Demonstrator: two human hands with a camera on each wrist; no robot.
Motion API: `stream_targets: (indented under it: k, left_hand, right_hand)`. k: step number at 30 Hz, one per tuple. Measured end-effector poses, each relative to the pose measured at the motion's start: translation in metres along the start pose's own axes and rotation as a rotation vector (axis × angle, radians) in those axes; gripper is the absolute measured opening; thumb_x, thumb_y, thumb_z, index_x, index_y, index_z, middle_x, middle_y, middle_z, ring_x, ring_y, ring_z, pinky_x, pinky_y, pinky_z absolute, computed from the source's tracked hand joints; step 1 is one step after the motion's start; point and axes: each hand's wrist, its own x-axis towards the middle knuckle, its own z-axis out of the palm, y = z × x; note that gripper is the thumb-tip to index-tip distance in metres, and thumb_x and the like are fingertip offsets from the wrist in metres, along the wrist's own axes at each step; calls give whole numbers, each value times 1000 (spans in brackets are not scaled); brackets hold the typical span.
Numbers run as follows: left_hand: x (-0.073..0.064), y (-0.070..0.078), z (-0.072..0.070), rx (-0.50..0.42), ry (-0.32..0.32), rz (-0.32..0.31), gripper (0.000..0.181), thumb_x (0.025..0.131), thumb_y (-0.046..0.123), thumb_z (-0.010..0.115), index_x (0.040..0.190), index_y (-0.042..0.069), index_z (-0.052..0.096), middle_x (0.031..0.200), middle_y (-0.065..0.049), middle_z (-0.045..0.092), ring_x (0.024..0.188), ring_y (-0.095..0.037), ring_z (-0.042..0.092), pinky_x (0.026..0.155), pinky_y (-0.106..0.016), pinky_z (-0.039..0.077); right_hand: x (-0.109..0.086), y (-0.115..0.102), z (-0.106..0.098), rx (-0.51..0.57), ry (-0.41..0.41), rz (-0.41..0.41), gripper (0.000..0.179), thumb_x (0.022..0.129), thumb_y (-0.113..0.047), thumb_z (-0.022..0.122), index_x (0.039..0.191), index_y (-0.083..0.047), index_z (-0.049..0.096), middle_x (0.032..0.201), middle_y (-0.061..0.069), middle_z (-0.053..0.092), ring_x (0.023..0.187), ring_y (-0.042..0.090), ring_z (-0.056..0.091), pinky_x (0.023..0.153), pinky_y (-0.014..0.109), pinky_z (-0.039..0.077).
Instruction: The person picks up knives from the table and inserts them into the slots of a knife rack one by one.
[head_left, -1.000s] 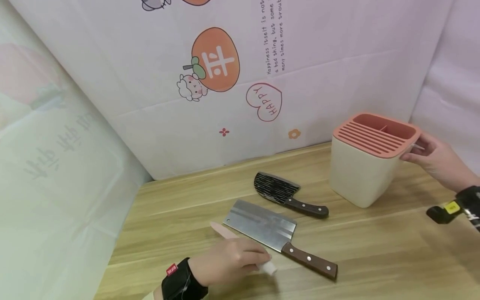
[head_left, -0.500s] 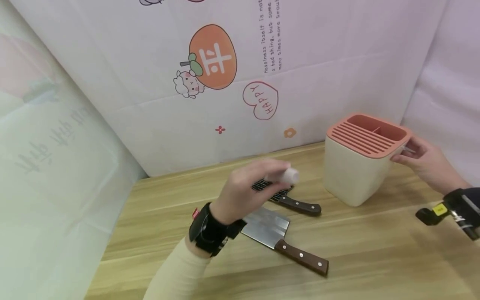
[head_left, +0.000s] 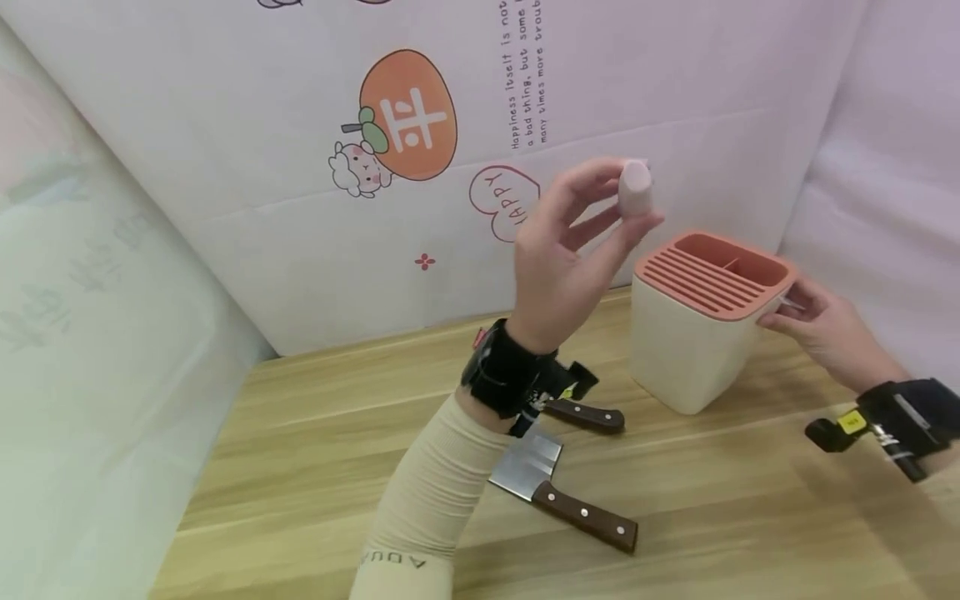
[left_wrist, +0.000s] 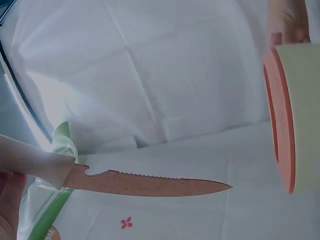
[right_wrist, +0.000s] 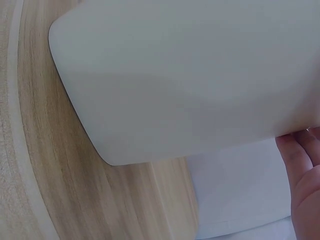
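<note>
My left hand (head_left: 558,262) holds a knife by its pale handle (head_left: 636,187), raised above the table to the left of a cream knife block (head_left: 678,354). In the left wrist view, the knife's pink blade (left_wrist: 150,184) has a toothed spine, and its tip points toward the block's orange slotted lid (left_wrist: 286,125). The head view shows only the handle end. At the block's upper right side, my right hand (head_left: 836,333) grips with thumb and fingers near the rim; some fingers are hidden behind it. The block stands upright.
On the wooden table (head_left: 300,467) lie a cleaver with a brown handle (head_left: 588,515) and a smaller knife with a dark handle (head_left: 588,415). My left forearm partly covers both. A printed white cloth (head_left: 285,250) hangs behind the table.
My left hand has lifted the pink knife off the table and carried it up and rightward toward the block. My right hand stays at the block's side. The head view has shifted slightly.
</note>
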Motion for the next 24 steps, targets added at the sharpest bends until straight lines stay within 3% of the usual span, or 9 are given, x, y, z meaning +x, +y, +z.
stream_targets:
  k: [5,8,13,24]
  left_hand:
    - [15,-1,35,-117,129,-130,39,77,-23,66,109,-18,46,109,-37,56,98,-6,58,87,-27,53]
    - [16,-10,57,-162,164,-242,37,79,-20,66,110,-15,48,109,-33,58,95,0,55,86,-22,52]
    - [3,-35,85,-111,137,-402,36,81,-9,72,112,-6,53,108,-19,61,95,4,54,84,-15,50]
    - [-20,-70,122,-9,138,-540,36,85,4,74,115,3,56,109,-7,63,94,9,52,78,-11,50]
  right_hand:
    - [-1,1,2,-16,14,0,67,94,6,57,151,-15,30,132,-19,50,106,-6,56,79,12,51]
    - [-2,1,2,-21,35,0,67,93,6,59,151,-14,32,134,-19,51,105,-6,57,78,12,51]
    - [-5,0,6,-45,43,20,68,92,6,60,151,-14,32,141,-14,47,105,-7,56,78,12,51]
    - [-8,-4,6,-138,72,50,66,94,-1,60,151,-19,32,141,-14,46,105,-11,53,78,9,49]
